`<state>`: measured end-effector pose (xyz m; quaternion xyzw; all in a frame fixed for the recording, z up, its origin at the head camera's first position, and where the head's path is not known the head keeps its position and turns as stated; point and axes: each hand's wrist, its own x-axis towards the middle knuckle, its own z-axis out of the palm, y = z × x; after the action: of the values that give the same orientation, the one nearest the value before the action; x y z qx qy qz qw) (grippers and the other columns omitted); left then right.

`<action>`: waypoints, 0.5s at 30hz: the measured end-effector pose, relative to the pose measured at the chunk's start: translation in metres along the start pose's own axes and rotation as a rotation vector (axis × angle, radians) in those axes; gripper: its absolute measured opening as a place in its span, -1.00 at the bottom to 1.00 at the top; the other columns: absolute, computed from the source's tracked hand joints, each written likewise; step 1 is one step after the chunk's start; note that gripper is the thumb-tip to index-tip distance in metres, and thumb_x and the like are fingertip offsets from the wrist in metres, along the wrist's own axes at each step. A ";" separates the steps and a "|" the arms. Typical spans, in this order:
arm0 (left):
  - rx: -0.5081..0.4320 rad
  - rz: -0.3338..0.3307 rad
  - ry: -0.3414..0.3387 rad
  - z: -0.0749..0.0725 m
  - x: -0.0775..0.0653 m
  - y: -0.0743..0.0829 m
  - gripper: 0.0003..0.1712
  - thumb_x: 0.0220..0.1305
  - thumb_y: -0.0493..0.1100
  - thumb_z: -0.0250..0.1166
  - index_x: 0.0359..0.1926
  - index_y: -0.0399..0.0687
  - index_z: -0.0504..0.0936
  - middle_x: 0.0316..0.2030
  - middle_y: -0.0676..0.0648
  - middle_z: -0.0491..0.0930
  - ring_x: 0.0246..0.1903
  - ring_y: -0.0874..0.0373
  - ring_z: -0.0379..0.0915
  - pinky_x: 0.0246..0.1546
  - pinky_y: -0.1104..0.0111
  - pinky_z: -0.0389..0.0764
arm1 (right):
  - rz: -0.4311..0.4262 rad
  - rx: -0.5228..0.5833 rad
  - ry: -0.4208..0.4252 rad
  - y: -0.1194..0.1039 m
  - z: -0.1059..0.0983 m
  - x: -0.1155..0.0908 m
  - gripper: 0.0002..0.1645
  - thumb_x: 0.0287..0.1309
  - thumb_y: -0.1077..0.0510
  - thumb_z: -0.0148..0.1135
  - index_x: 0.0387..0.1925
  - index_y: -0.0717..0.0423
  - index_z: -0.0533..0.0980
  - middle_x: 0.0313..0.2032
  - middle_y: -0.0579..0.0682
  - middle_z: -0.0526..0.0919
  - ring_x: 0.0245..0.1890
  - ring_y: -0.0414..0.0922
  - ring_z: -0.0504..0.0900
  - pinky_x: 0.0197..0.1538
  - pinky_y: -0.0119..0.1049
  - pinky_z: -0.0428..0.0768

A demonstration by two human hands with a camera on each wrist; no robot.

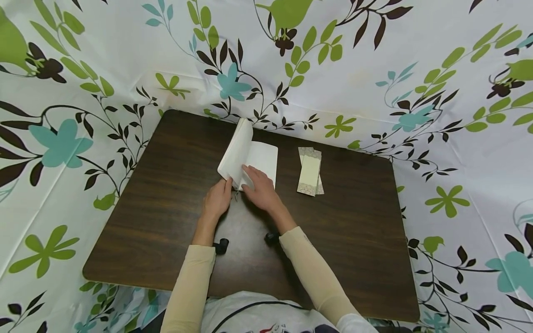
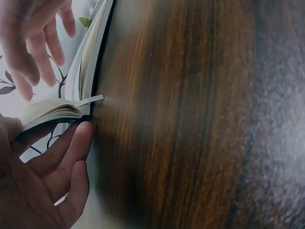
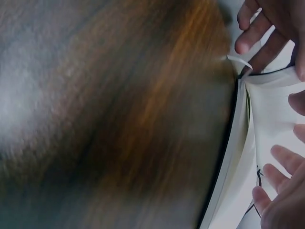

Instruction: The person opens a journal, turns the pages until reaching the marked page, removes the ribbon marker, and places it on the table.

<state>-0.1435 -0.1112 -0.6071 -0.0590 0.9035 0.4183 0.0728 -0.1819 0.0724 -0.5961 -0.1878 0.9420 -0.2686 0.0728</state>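
An open notebook (image 1: 266, 156) with blank white pages and a dark cover lies on the table, its left part lifted at a tilt. My left hand (image 1: 217, 199) grips that raised part at its lower edge, thumb over the pages and fingers beneath the cover in the left wrist view. Above the open pages is my right hand (image 1: 263, 190), fingers spread and holding nothing; whether the fingertips touch the paper, I cannot tell. A thin pale ribbon (image 2: 90, 100) sticks out by the spine. Among the right-hand pages runs a thin greenish edge (image 3: 248, 112).
Two pale cards (image 1: 309, 172) with patterned ends lie crossed on the brown wooden table (image 1: 354, 222), right of the notebook. A white cloth (image 1: 354, 69) printed with leaves and birds hangs behind the table and at its sides. Dark wrist mounts (image 1: 222, 246) stick out under the forearms.
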 end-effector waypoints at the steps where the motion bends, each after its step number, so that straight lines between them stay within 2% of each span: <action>1: 0.002 -0.002 0.004 0.000 0.001 0.001 -0.33 0.53 0.36 -0.38 -0.26 -0.01 0.44 -0.39 -0.15 0.52 -0.39 -0.11 0.46 -0.36 0.01 0.39 | -0.013 0.003 -0.004 -0.001 0.001 0.000 -0.28 0.44 -0.09 0.05 0.53 -0.29 0.10 0.49 -0.13 0.22 0.48 -0.05 0.18 0.37 0.13 0.24; 6: -0.003 -0.005 0.002 0.000 0.002 0.001 -0.35 0.53 0.33 -0.38 -0.24 0.01 0.46 -0.34 -0.14 0.56 -0.32 -0.13 0.50 -0.29 -0.05 0.42 | -0.069 -0.006 -0.015 -0.004 0.004 0.000 -0.27 0.43 -0.08 0.07 0.53 -0.31 0.09 0.47 -0.22 0.24 0.45 -0.10 0.22 0.35 0.06 0.28; 10: -0.028 0.024 -0.036 0.002 0.003 -0.002 -0.38 0.54 0.29 -0.27 0.02 -0.05 0.51 -0.10 -0.19 0.62 -0.15 -0.16 0.56 -0.18 -0.07 0.48 | -0.091 -0.011 -0.017 -0.005 0.006 -0.002 -0.28 0.45 -0.08 0.03 0.54 -0.39 0.04 0.48 -0.27 0.21 0.45 -0.13 0.22 0.33 0.07 0.29; 13: -0.066 0.041 -0.069 0.003 0.004 -0.004 -0.34 0.51 0.29 -0.14 0.26 -0.08 0.44 0.14 -0.22 0.56 0.05 -0.17 0.54 -0.04 -0.09 0.50 | -0.090 0.003 -0.021 -0.006 0.007 -0.003 -0.28 0.47 -0.08 0.00 0.54 -0.43 0.02 0.47 -0.30 0.20 0.45 -0.14 0.20 0.32 0.11 0.27; 15: -0.085 0.041 -0.076 0.003 0.003 -0.004 -0.31 0.49 0.32 -0.10 0.29 -0.09 0.42 0.17 -0.22 0.55 0.08 -0.18 0.52 0.01 -0.09 0.49 | -0.089 0.007 -0.027 -0.006 0.007 -0.004 -0.28 0.47 -0.08 -0.01 0.54 -0.44 0.01 0.47 -0.31 0.21 0.45 -0.14 0.20 0.31 0.12 0.26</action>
<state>-0.1460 -0.1116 -0.6126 -0.0273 0.8825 0.4596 0.0960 -0.1746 0.0654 -0.5988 -0.2329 0.9307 -0.2722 0.0739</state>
